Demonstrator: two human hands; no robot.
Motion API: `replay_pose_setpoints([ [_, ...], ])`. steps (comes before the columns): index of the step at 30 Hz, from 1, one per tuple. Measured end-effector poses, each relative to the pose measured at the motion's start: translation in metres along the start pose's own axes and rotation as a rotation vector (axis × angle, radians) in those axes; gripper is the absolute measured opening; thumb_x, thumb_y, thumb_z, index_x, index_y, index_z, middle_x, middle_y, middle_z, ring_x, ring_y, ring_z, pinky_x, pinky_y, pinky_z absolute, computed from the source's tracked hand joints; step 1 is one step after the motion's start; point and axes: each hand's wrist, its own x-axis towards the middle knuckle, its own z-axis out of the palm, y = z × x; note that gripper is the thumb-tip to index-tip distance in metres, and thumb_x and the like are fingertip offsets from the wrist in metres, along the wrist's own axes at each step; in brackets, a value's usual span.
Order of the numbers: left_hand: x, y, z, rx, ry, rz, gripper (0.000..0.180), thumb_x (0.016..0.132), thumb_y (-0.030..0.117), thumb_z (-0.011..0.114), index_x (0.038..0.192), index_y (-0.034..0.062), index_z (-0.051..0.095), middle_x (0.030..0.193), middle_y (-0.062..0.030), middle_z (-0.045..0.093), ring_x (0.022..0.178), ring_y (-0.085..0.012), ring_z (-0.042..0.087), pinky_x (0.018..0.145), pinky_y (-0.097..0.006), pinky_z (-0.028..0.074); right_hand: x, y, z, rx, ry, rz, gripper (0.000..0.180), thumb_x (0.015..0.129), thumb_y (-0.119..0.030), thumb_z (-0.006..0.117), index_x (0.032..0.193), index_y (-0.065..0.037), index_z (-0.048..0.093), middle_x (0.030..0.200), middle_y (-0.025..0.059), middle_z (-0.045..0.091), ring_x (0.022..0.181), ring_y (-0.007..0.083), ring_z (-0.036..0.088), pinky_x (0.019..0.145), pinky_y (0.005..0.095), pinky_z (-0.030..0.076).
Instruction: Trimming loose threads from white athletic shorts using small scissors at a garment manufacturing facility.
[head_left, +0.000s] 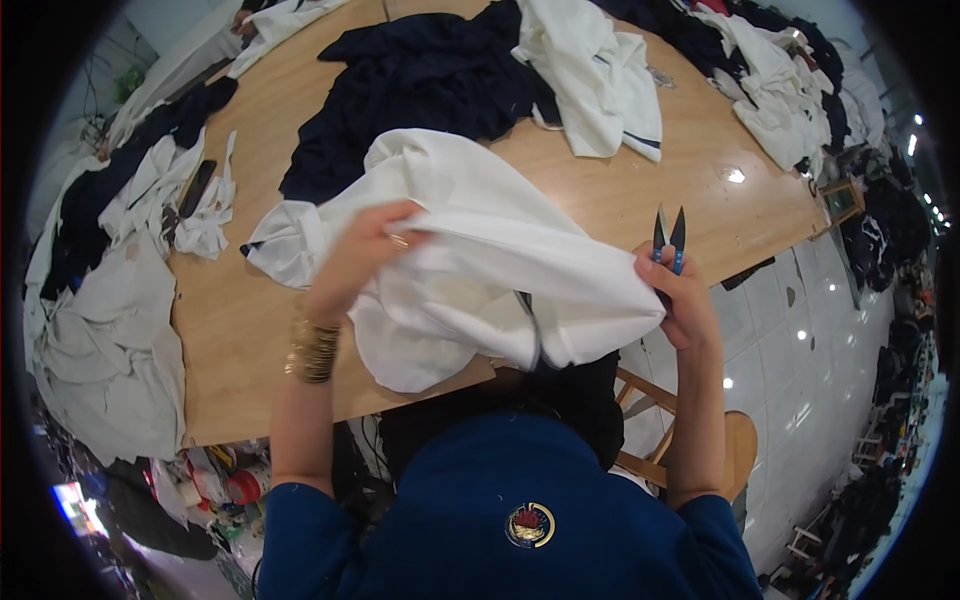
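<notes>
A white garment (480, 220) with dark trim is stretched between my two hands, over the near edge of the table. My left hand (368, 250) grips its cloth near the middle, thumb and fingers closed and slightly blurred. At the other end my right hand (682, 295) pinches the garment's edge. That same hand also holds thread snips (669, 245), their two dark pointed blades apart and facing away from me. The garment's lower part hangs toward my lap, with a dark-edged opening showing.
A wooden table (240, 330) spreads before me. Beyond the garment lie a navy garment pile (420, 75) and another white garment (595, 85). More white and dark clothes (110, 290) cover the left side. A wooden stool (738, 455) stands at right on the tiled floor (790, 340).
</notes>
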Motion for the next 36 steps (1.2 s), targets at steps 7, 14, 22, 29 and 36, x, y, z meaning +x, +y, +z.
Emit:
replay_pose_setpoints([
  [7, -0.005, 0.029, -0.042, -0.334, 0.078, 0.098, 0.015, 0.088, 0.012, 0.053, 0.101, 0.0057, 0.053, 0.09, 0.002, 0.057, 0.083, -0.0048, 0.052, 0.075, -0.019, 0.042, -0.013, -0.021, -0.002, -0.266, -0.193, 0.094, 0.031, 0.059, -0.019, 0.08, 0.079, -0.001, 0.063, 0.067, -0.0034, 0.053, 0.061, 0.0052, 0.045, 0.053, 0.018, 0.032],
  [14, -0.013, 0.008, -0.049, -0.326, 0.148, 0.108, 0.015, 0.087, 0.008, 0.053, 0.102, 0.0077, 0.053, 0.091, 0.0041, 0.056, 0.084, -0.0047, 0.051, 0.076, -0.018, 0.041, -0.021, -0.031, 0.01, -0.337, -0.204, -0.013, 0.025, 0.061, -0.017, 0.079, 0.076, -0.002, 0.066, 0.065, -0.0052, 0.051, 0.06, 0.0043, 0.042, 0.056, 0.0195, 0.031],
  [22, -0.021, 0.003, -0.057, -0.125, 0.144, 0.108, 0.019, 0.079, 0.0, 0.057, 0.096, 0.007, 0.053, 0.088, 0.0054, 0.053, 0.083, -0.0046, 0.049, 0.076, -0.018, 0.04, -0.02, -0.038, 0.011, -0.268, 0.058, -0.034, 0.021, 0.064, -0.003, 0.07, 0.079, -0.005, 0.056, 0.068, -0.0029, 0.051, 0.056, 0.0043, 0.045, 0.048, 0.0172, 0.03],
  [29, -0.043, 0.041, -0.022, 0.066, 0.092, 0.362, 0.031, 0.079, 0.008, 0.064, 0.109, 0.0055, 0.056, 0.116, -0.0073, 0.056, 0.11, -0.0155, 0.051, 0.091, -0.033, 0.041, 0.053, -0.109, -0.095, 0.234, 0.268, -0.506, 0.005, 0.083, -0.01, 0.061, 0.086, -0.006, 0.06, 0.059, -0.007, 0.042, 0.044, 0.0031, 0.03, 0.043, 0.0192, 0.023],
  [36, -0.068, -0.054, -0.058, 0.981, 0.329, 0.293, 0.033, 0.076, 0.006, 0.063, 0.108, 0.0065, 0.056, 0.113, -0.0081, 0.056, 0.106, -0.0243, 0.052, 0.09, -0.032, 0.041, 0.083, -0.044, -0.13, -0.896, 0.714, -0.578, 0.027, 0.081, -0.012, 0.063, 0.106, -0.001, 0.062, 0.081, -0.0001, 0.061, 0.075, 0.005, 0.052, 0.065, 0.0205, 0.043],
])
